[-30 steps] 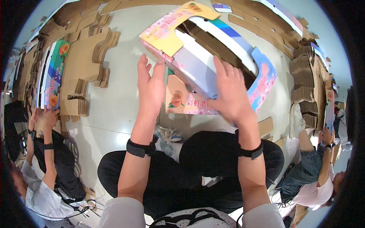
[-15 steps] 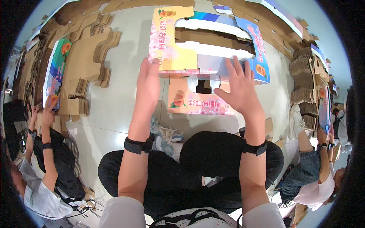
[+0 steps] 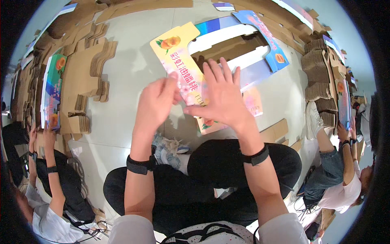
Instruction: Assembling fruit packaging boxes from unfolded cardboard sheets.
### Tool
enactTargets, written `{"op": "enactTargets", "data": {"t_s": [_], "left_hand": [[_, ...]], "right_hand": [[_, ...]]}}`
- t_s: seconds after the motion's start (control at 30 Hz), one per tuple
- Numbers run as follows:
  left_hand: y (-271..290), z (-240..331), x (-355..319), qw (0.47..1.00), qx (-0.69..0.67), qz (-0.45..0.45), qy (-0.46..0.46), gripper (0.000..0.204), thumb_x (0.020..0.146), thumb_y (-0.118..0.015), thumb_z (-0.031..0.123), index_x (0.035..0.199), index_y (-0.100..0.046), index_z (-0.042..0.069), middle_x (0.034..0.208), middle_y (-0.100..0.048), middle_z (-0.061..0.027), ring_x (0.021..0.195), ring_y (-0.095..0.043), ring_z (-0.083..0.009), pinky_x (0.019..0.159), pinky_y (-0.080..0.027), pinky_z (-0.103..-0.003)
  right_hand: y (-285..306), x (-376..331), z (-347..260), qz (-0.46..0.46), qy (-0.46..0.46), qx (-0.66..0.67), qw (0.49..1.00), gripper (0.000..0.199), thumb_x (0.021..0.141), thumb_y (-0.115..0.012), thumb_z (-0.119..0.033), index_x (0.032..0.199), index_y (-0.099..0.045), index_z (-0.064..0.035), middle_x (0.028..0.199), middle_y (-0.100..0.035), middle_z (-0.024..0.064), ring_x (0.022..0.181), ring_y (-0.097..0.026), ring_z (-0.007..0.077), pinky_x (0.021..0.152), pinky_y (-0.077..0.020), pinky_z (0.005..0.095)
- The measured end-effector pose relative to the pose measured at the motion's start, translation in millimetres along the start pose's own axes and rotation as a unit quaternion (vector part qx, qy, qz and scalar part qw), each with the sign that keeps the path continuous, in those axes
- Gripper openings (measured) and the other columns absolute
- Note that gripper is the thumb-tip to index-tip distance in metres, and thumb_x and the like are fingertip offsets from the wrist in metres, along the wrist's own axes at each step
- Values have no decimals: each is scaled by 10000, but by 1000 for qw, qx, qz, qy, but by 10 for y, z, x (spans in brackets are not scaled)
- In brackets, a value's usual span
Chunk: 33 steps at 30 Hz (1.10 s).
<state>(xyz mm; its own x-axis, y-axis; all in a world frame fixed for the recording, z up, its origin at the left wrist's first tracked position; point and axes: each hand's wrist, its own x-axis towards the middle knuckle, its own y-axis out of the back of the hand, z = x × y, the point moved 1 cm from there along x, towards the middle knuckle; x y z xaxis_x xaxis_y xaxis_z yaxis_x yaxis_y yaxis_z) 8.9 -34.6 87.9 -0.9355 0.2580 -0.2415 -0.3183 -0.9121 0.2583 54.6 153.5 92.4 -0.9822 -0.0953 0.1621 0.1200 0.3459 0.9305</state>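
A colourful printed fruit carton (image 3: 186, 61) is tilted in front of me, with yellow-pink and blue end panels and a wide opening across its top. At its near left corner my left hand (image 3: 156, 101) has its fingers curled on the edge of the yellow panel. My right hand (image 3: 221, 95) lies spread over the near side, fingers reaching toward the opening and thumb pointing left. Below that hand a peach-coloured flap (image 3: 254, 103) hangs out, partly covered by the hand. The carton's underside is hidden.
Stacks of flat brown cardboard (image 3: 81, 77) lie on the left, with more stacks (image 3: 319, 73) on the right. A co-worker on each side handles a printed carton (image 3: 52, 97). A brown cardboard piece (image 3: 274, 131) rests on the floor near my right knee.
The carton has turned counter-clockwise, its yellow end coming nearer. My right hand has moved left and down across it; my left hand has lowered and its fingers have curled.
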Motion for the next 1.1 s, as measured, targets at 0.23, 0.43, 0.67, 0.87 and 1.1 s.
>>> {"op": "enactTargets", "data": {"t_s": [0.23, 0.43, 0.67, 0.87, 1.1], "left_hand": [[-23, -232, 103, 993, -30, 110, 36, 599, 992, -519, 462, 1247, -514, -80, 1110, -645, -200, 1003, -625, -241, 912, -466, -345], [-234, -92, 73, 998, -58, -12, 18, 796, 996, -484, 493, 1478, -240, -91, 1325, -558, -243, 1226, -549, -296, 1047, -381, -345], [45, -78, 99, 972, -112, 207, 25, 835, 986, -341, 616, 1554, -191, 22, 1513, -394, -195, 1378, -400, -306, 1064, -368, -477], [111, -187, 104, 974, -142, 176, 20, 816, 965, -305, 655, 1542, -271, 78, 1531, -382, -189, 1394, -380, -302, 1086, -334, -499], [-260, -19, -28, 974, -46, -193, 109, 788, 964, -388, 637, 1499, -329, 61, 1433, -480, -190, 1273, -513, -298, 965, -453, -457]], "right_hand": [[-2, 31, -152, -10, 7, -21, 1000, 1047, 511, -792, -476, 1337, -463, 78, 1411, -439, 213, 1388, -296, 482, 1068, -167, 766], [92, 52, -42, -32, 4, -7, 999, 985, 482, -800, -428, 1265, -492, 83, 1424, -435, 201, 1408, -303, 435, 1080, -167, 762], [878, -101, 178, -78, 45, -68, 994, 914, 534, -803, -347, 1356, -506, -79, 1505, -390, 165, 1445, -264, 420, 1126, -159, 718], [1119, -267, 442, -201, -134, -116, 963, 1117, 548, -885, -402, 1466, -374, -21, 1532, -336, 218, 1401, -341, 450, 1110, -275, 668], [546, -157, 926, -77, -327, -26, 942, 1216, 661, -802, -631, 1486, -230, 54, 1418, -354, 405, 1235, -467, 577, 1009, -460, 519]]}}
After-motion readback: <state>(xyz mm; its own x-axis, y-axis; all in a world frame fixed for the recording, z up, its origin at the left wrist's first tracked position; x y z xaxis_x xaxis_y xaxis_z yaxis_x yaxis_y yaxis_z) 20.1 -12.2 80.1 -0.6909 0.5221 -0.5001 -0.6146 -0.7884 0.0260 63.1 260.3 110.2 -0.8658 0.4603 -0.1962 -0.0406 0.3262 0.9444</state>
